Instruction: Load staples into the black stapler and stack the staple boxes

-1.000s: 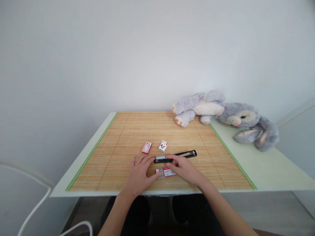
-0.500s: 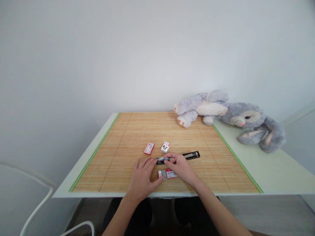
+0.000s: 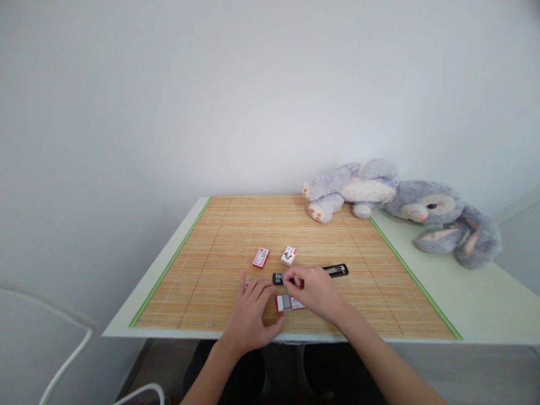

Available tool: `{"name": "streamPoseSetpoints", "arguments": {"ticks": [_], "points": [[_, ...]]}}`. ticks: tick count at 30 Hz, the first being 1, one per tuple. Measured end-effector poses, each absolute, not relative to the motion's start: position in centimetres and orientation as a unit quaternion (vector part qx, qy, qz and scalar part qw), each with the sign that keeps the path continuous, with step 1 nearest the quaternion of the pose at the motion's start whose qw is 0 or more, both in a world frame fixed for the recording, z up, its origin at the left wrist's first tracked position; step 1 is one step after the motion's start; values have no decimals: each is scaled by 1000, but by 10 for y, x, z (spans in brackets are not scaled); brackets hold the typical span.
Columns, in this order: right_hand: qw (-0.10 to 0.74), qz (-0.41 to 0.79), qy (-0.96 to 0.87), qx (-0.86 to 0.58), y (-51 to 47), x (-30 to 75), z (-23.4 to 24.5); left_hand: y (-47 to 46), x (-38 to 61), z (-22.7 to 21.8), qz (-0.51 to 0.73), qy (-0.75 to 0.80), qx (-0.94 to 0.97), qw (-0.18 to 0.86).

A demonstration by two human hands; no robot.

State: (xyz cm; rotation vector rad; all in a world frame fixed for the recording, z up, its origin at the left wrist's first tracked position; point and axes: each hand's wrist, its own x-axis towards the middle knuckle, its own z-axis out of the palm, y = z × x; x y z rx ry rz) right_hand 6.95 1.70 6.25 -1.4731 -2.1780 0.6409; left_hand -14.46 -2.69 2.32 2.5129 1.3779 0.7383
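Note:
A black stapler (image 3: 336,271), which looks opened out flat, lies across the mat with a metal rail showing at its right end. My right hand (image 3: 314,289) is over its middle, thumb and fingertips pinched together; what they hold, if anything, is too small to make out. My left hand (image 3: 252,315) rests with fingers spread, fingertips close to the stapler's left end. Below the stapler is a partly open red and white box (image 3: 290,302) with a grey inside, its right end hidden by my right hand. Something small and pinkish (image 3: 247,285) peeks out behind my left fingers.
Beyond the stapler sit a flat red and white box (image 3: 260,257) and a small white box (image 3: 289,256) with a black picture. A bamboo mat (image 3: 202,264) with green edges covers much of the white table (image 3: 485,304). A grey plush rabbit (image 3: 371,190) lies at the back right.
The pale strip seen on the stapler's left part no longer shows there. My right hand has drawn into a tighter pinch, and my left thumb has moved off the partly open box. The view has shifted slightly.

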Motion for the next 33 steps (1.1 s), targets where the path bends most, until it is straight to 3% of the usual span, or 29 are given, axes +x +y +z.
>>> {"name": "streamPoseSetpoints", "arguments": {"ticks": [5, 13, 27, 33], "points": [[128, 224, -818, -515, 1, 70, 56, -26, -142, 25, 242, 466, 846, 89], [87, 206, -825, -519, 1, 61, 45, -24, -143, 22, 246, 467, 843, 97], [70, 210, -823, -523, 11, 61, 45, -24, -142, 24, 246, 464, 845, 101], [103, 241, -804, -534, 4, 76, 54, -23, -144, 23, 239, 462, 848, 104]]}}
